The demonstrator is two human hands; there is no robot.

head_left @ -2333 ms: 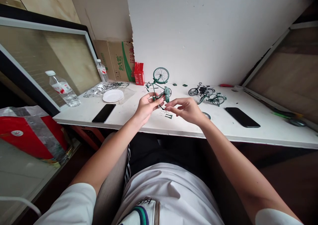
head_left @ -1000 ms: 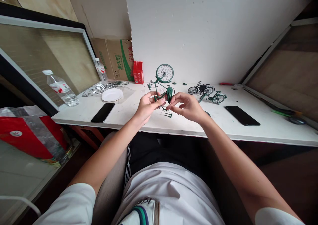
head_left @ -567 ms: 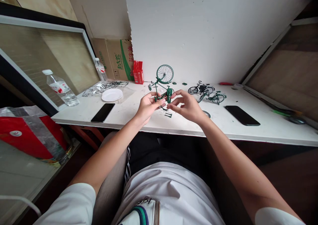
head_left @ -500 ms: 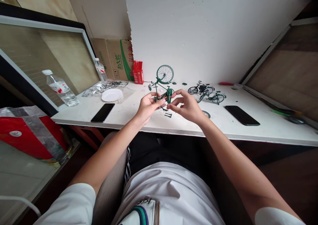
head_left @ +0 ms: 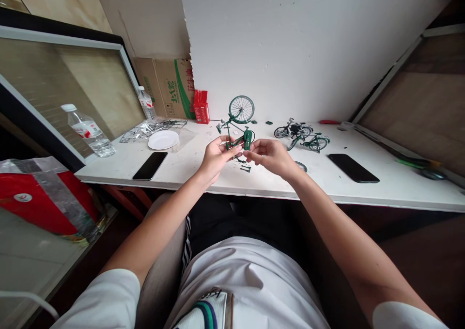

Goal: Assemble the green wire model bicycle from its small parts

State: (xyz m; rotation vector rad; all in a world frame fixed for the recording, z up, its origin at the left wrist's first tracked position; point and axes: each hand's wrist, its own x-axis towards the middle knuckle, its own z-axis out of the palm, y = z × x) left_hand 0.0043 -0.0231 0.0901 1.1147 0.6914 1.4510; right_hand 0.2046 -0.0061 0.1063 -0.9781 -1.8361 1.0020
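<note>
A small green model bicycle [head_left: 228,129] is held over the table, one spoked wheel [head_left: 241,108] at its top end. My left hand [head_left: 215,157] grips its frame between thumb and fingers. At the other side my right hand [head_left: 271,155] is closed, thumb and fingertips pinching the lower end near the green chain guard [head_left: 248,137]. The exact spot under these fingertips is hidden. Just below the hands lie small dark parts [head_left: 245,169] on the table. A loose wheel [head_left: 301,166] lies partly behind my right wrist.
Two more model bicycles, a black one [head_left: 290,127] and a green one [head_left: 316,142], stand to the right. Phones lie at left [head_left: 150,165] and right [head_left: 353,168]. A white plate [head_left: 163,139], water bottles [head_left: 89,131] and a red box [head_left: 201,107] are farther left.
My right hand's fingers, earlier spread and raised beside the chain guard, have lowered and closed in at its lower end. My left hand and the bicycle stay nearly still.
</note>
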